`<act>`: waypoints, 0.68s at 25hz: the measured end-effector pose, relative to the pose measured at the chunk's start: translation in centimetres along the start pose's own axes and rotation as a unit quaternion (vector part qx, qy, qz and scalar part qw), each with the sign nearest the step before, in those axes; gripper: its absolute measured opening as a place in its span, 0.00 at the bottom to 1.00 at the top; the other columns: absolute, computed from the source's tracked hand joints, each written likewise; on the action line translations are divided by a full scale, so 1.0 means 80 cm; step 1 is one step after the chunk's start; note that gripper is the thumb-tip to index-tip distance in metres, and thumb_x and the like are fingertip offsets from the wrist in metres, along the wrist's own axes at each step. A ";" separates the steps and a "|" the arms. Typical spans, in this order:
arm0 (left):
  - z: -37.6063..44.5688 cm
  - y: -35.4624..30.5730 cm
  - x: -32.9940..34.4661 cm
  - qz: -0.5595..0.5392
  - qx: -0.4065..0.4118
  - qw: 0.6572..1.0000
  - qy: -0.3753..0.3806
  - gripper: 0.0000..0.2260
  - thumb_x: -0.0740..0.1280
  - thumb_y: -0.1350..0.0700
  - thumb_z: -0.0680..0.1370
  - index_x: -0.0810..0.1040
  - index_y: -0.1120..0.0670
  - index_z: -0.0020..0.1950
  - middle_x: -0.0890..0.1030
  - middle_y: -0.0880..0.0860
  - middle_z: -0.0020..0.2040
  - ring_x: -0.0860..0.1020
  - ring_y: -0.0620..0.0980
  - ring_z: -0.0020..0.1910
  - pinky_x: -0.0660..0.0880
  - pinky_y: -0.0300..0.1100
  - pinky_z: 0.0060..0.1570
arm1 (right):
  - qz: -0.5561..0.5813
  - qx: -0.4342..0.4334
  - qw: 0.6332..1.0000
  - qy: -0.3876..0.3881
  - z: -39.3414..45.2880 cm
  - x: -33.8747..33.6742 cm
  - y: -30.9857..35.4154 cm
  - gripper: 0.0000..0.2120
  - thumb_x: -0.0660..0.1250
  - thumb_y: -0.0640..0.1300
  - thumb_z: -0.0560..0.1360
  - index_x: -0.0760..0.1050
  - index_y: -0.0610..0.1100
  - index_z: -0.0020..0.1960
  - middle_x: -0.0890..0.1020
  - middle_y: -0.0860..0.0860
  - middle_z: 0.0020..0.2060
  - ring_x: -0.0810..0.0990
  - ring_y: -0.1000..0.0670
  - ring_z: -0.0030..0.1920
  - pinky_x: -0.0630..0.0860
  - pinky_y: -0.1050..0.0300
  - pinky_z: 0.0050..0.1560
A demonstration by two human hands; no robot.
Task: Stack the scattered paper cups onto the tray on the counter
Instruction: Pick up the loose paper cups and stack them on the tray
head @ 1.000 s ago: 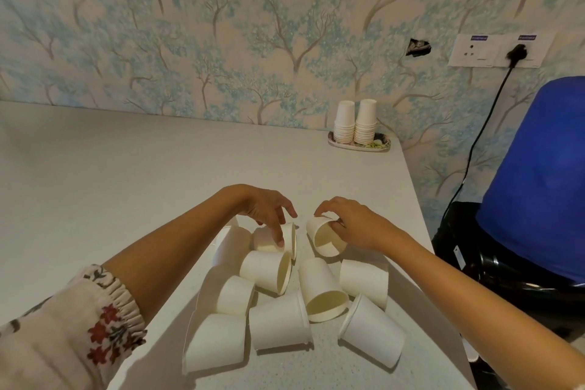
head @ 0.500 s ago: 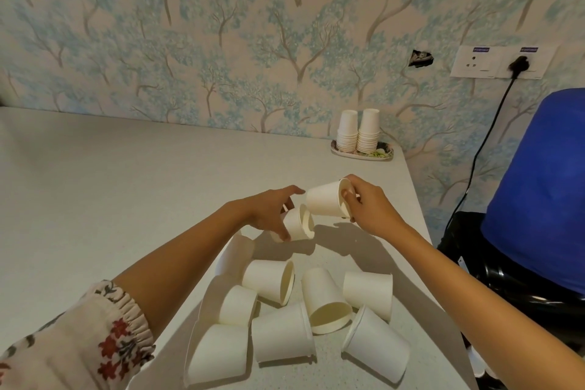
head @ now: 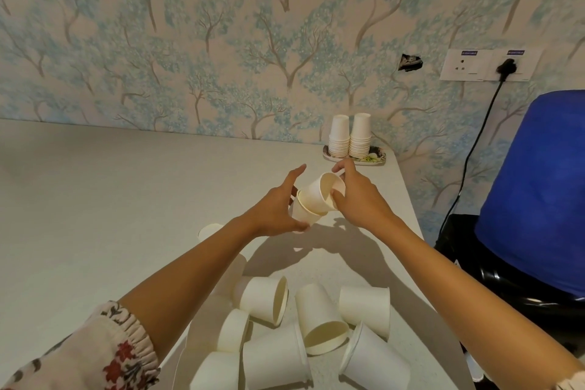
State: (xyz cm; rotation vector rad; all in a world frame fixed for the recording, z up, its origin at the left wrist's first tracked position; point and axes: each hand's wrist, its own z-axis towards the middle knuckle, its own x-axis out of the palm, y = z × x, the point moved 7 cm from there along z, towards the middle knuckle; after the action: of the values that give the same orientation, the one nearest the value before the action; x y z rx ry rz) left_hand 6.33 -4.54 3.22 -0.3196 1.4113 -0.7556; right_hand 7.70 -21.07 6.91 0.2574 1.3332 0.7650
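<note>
- Half a second ago the two hands held separate cups, the left one low by the counter; now both cups are raised and the right one is pushed partway into the left one.
- The left hand point(head: 274, 207) grips the outer cup point(head: 302, 215) from its left side, thumb under, fingers stretched up past it.
- The right hand point(head: 356, 196) pinches the rim of the inner cup point(head: 324, 195), which sits tilted, mouth facing the camera.
- The nested pair hangs between the hands, above the counter point(head: 95, 199), clear of the surface.
- The tray point(head: 378, 160) lies beyond the hands at the counter's far right corner, against the wall, bearing two upside-down stacks point(head: 349, 136) side by side.
- Loose cups point(head: 304, 326) lie on their sides in a heap near the camera, under the forearms; one more point(head: 209, 229) peeks out left of the left arm.
- Bare counter lies between the hands and the tray; its right edge runs close beside the right arm, with a blue seat point(head: 538, 193) beyond.
</note>
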 end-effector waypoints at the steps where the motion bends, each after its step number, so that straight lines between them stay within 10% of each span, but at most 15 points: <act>1: 0.004 0.001 0.000 -0.007 0.004 1.000 -0.011 0.53 0.80 0.50 0.66 0.45 0.37 0.77 0.73 0.50 0.67 0.74 0.48 0.55 0.72 0.42 0.56 | 0.002 -0.007 1.000 -0.011 0.003 -0.002 -0.001 0.21 0.68 0.42 0.77 0.62 0.54 0.63 0.79 0.49 0.60 0.80 0.45 0.53 0.78 0.47 0.51; 8: 0.045 0.019 0.008 -0.055 0.033 0.996 -0.062 0.54 0.80 0.47 0.65 0.44 0.36 0.77 0.72 0.45 0.66 0.75 0.43 0.53 0.75 0.35 0.51 | 0.105 -0.071 0.980 -0.152 0.026 -0.016 -0.016 0.07 0.70 0.48 0.77 0.75 0.54 0.54 0.79 0.58 0.54 0.79 0.61 0.45 0.78 0.61 0.44; 11: 0.067 0.025 0.008 -0.119 0.042 0.987 -0.102 0.50 0.80 0.47 0.64 0.51 0.34 0.76 0.70 0.41 0.65 0.74 0.43 0.56 0.75 0.34 0.52 | 0.215 0.045 0.968 -0.122 0.049 0.005 -0.047 0.11 0.67 0.53 0.78 0.74 0.51 0.57 0.79 0.55 0.55 0.79 0.57 0.50 0.80 0.54 0.53; 13: 0.087 0.024 0.007 -0.144 0.058 0.980 -0.126 0.43 0.80 0.48 0.65 0.60 0.36 0.74 0.71 0.40 0.67 0.73 0.44 0.61 0.77 0.39 0.54 | 0.346 0.216 0.912 -0.032 0.063 0.040 -0.076 0.19 0.63 0.60 0.78 0.69 0.49 0.63 0.77 0.49 0.61 0.80 0.48 0.55 0.79 0.47 0.58; 17: 0.121 0.008 0.010 -0.160 0.088 0.970 -0.162 0.34 0.81 0.51 0.64 0.68 0.40 0.64 0.75 0.34 0.57 0.74 0.35 0.57 0.76 0.30 0.48 | 0.627 0.355 0.680 0.132 0.078 0.099 -0.081 0.29 0.62 0.64 0.78 0.68 0.41 0.66 0.77 0.38 0.60 0.82 0.38 0.54 0.80 0.44 0.55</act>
State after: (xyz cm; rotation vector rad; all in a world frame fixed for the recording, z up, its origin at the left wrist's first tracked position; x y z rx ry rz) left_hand 15.75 -6.79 3.78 -0.5156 0.9872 -1.0342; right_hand 16.12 -19.29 -1.47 1.9094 1.5913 1.3894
